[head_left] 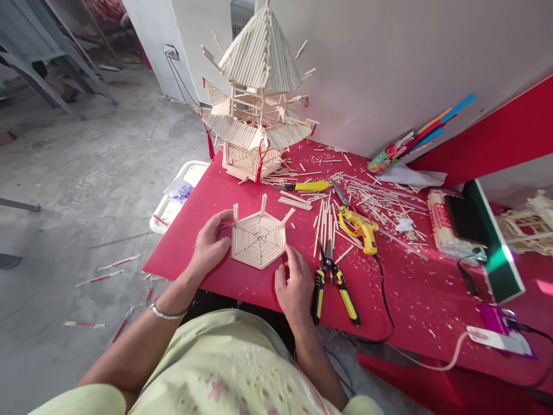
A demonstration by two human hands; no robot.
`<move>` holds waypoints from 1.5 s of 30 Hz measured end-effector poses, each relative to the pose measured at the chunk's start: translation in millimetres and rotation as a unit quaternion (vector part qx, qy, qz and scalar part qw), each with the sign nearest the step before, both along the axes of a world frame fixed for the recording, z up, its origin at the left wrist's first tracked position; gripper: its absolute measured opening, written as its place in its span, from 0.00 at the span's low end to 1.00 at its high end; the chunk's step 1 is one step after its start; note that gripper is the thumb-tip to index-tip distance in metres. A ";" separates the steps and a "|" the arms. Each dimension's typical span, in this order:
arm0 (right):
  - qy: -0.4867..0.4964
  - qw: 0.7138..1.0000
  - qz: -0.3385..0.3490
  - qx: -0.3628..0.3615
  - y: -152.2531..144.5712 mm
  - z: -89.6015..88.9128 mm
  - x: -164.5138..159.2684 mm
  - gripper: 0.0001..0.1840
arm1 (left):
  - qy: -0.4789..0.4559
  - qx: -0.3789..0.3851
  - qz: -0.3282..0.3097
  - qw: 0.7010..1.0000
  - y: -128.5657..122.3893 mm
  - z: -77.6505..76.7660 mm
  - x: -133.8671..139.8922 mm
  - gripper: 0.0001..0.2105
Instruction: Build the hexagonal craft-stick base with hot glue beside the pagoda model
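Observation:
A hexagonal panel of thin wooden sticks [259, 245], laid in rings like a web, sits at the table's near edge. Short stick posts [264, 204] stand up from its back and side corners. My left hand [211, 242] grips the panel's left side, fingers by the left post. At the lower right corner, my right hand [295, 282] pinches the edge with its fingers curled. Behind the panel rises a tiered stick pagoda [261, 104] with red tassels. Cutting pliers [333, 282] with yellow-black handles lie just right of my right hand.
On the red table [410, 294] are a yellow glue gun [360, 227] with a cord, a yellow utility knife [309, 186], scissors [340, 194] and many loose sticks [326, 222]. A phone [466, 220] rests at right. A white tray [162, 213] is left of the table.

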State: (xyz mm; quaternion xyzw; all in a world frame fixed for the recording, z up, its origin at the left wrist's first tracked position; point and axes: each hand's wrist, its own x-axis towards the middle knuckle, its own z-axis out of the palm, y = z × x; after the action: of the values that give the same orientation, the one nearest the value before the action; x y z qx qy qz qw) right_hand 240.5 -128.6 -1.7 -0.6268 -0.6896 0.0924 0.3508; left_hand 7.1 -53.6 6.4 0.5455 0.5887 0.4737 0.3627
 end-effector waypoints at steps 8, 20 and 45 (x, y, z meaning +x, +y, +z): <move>-0.011 1.000 -0.004 -0.004 0.8 0.2 -0.8 0.30 | 0.278 0.009 0.041 0.960 110.9 15.8 -23.9 0.11; -0.013 1.000 -0.001 -0.009 1.5 -0.8 0.0 0.28 | 0.326 0.004 0.081 0.942 149.5 -10.0 -2.9 0.06; -0.015 1.000 0.004 -0.007 2.7 -1.2 -0.2 0.26 | -0.237 -0.140 0.128 0.953 147.8 18.1 -27.5 0.13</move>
State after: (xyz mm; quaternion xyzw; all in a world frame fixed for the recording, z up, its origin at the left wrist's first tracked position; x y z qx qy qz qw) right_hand 240.3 -125.9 -2.9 -0.6280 -0.6964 0.0888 0.3359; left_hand -20.4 94.3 24.5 0.2812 0.6111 0.5445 0.5010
